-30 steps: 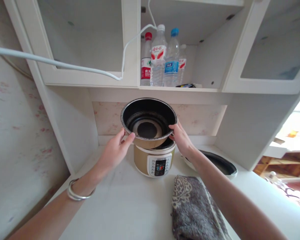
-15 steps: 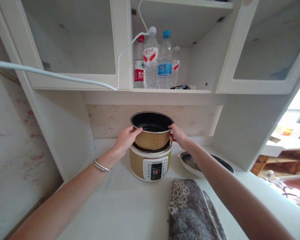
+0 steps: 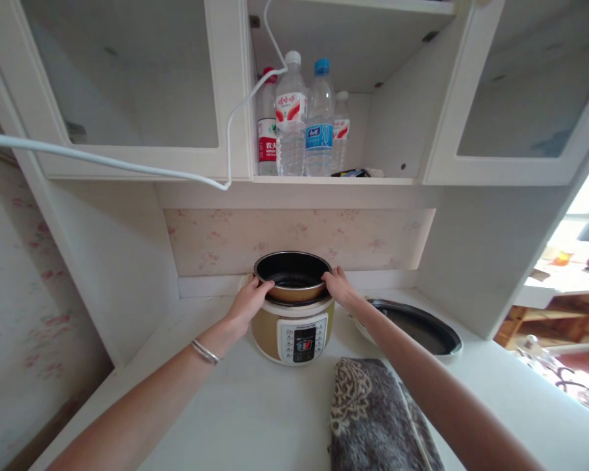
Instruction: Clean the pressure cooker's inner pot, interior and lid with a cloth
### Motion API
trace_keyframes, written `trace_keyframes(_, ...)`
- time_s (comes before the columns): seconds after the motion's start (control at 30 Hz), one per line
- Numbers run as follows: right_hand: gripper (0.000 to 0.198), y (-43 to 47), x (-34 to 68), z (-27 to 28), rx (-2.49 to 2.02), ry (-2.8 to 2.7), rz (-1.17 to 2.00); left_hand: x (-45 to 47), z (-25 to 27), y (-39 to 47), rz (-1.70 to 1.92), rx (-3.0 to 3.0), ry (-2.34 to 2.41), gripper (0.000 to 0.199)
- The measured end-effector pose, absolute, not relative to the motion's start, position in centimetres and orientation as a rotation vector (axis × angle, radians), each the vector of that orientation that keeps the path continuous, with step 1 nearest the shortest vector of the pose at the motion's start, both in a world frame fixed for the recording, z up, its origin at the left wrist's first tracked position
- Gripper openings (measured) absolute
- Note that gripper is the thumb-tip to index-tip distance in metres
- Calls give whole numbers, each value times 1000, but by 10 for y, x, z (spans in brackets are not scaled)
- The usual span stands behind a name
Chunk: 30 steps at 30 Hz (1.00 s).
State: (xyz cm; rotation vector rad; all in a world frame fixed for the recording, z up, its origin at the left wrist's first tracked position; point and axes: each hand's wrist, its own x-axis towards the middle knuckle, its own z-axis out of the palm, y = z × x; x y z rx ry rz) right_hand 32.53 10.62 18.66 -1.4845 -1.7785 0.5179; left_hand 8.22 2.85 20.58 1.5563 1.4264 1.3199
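Observation:
Both hands grip the rim of an inner pot [image 3: 294, 293], gold outside and black inside. My left hand [image 3: 249, 298] pinches its left edge, thumb over the rim. At the right edge my right hand [image 3: 339, 286] holds it the same way. The pot sits partly inside a gold and white electric cooker [image 3: 266, 333], its upper wall still above the cooker's opening. A control panel with a dark display faces me. The pot's lower part is hidden within the cooker.
Right of the cooker lies an oval black-lined pan or lid [image 3: 417, 324], partly behind my right forearm. A folded grey towel [image 3: 373, 412] rests on the white counter [image 3: 235, 418]. Overhead, several plastic bottles [image 3: 290, 124] stand on a cabinet shelf; a white cable [image 3: 127, 165] hangs in front.
The inner pot has moved down into the cooker, both hands lowering with it and keeping their hold on the rim. The view has shifted slightly.

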Motion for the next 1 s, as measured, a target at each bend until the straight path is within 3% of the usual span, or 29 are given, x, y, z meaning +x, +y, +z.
trace_keyframes(0.13, 19, 106, 329, 176, -1461, -1865, 483, 75, 188, 30, 1243, 1677, 1503, 46)
trace_keyframes(0.27, 41, 88, 334, 176, -1444, -1843, 449, 58, 165, 42, 1262, 1851, 1596, 60)
trace_keyframes(0.4, 50, 50, 352, 169, -1330, -1686, 330, 29, 149, 60, 1225, 2047, 1727, 52)
trace_keyframes(0.57, 43, -9, 403, 120, -1405, -1501, 566, 3, 148, 73, 850, 2367, 1817, 76)
trace_keyframes(0.77, 39, -49, 492, 40, -1843, -1503, 320, 19, 163, 86, 618, 2525, 2029, 45)
trace_keyframes(0.9, 44, -39, 540, 3, -2102, -1477, 173, 23, 162, 106, 638, 2488, 1970, 52)
trace_keyframes(1.0, 59, -15, 557, -9, -2194, -1492, 29, 19, 153, 118, 697, 2464, 1928, 54)
